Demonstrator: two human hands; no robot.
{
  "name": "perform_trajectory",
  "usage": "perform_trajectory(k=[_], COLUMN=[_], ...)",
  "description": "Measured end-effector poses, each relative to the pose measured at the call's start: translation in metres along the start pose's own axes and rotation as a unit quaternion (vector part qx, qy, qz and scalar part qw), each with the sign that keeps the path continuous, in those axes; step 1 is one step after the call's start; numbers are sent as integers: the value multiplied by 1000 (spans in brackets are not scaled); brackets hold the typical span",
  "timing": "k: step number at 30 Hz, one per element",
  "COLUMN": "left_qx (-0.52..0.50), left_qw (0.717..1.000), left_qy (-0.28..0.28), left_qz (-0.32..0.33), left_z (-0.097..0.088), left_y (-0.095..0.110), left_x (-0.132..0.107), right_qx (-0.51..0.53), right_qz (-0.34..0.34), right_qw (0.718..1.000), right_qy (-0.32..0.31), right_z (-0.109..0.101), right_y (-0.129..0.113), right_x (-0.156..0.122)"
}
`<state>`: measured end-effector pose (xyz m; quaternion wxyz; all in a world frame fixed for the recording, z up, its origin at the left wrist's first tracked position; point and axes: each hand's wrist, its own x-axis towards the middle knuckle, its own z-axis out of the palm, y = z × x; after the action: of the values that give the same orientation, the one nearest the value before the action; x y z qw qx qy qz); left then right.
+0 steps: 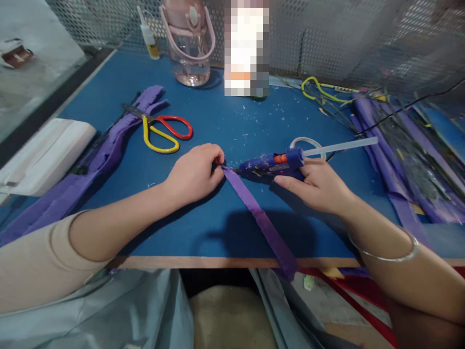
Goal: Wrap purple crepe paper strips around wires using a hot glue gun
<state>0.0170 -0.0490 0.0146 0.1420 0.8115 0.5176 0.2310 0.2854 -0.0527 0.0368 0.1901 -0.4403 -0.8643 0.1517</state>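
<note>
My left hand (198,172) pinches one end of a narrow purple strip (254,206) above the blue tabletop. From there the strip runs toward me and droops over the table's front edge. In my right hand (321,186) is a blue hot glue gun (274,165), its fingers wrapped round the handle. A long translucent glue stick (339,145) sticks out of its back. The nozzle points left and is close to the pinched end of the strip; whether it touches, I cannot tell. My left fingertips partly hide that end.
Scissors (169,133) with yellow and red handles lie behind my left hand, beside purple fabric (112,145). A white box (51,150) sits at far left. A clear bottle (191,53) and small glue bottle (148,39) stand at the back. Purple material and stems (417,155) crowd the right.
</note>
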Motion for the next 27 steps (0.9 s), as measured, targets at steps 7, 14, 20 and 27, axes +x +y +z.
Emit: perform_trajectory(k=[7,14,20,27], left_qx=[9,18,19,-15], left_qw=[998,997,995,996], left_qy=[-2,-32,-56,-50], left_qz=[57,67,76,76], left_z=[3,-1,-2,-1], left_y=[-7,-7,-3,-4], left_x=[0,-4,-4,-3], right_qx=[-7,4,-48,-155], right_qz=[-12,-32,19,112], right_qw=[1000,999,998,977], right_qy=[-23,37,46,-90], right_z=[-6,-29,-52,-46], right_y=[1,12,50,114], right_x=[-4,-12,-9,-6])
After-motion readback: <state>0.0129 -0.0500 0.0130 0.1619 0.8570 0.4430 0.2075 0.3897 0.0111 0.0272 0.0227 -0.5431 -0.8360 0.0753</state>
